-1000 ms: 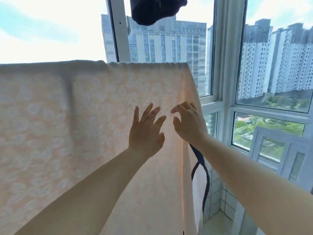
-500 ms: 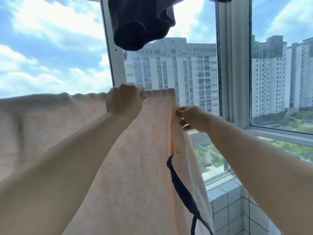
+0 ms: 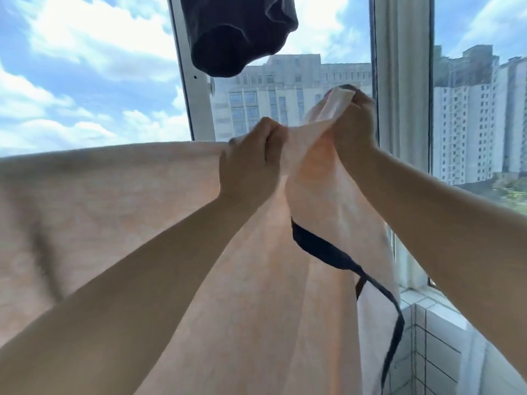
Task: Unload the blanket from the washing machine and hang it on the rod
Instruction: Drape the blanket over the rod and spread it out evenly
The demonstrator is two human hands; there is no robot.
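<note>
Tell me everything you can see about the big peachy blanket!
The blanket is pale peach cloth with a faint lighter pattern, thin enough for sunlight to glow through. It hangs like a curtain before the window, its top edge running level from the left. The left hand grips that top edge. The right hand pinches the lifted right corner, which shows a whitish border. A dark strap dangles against its right side.

The right hand (image 3: 352, 124) now lifts the blanket (image 3: 114, 201) corner above the top edge, and the left hand (image 3: 251, 163) grips beside it, closer than before
</note>
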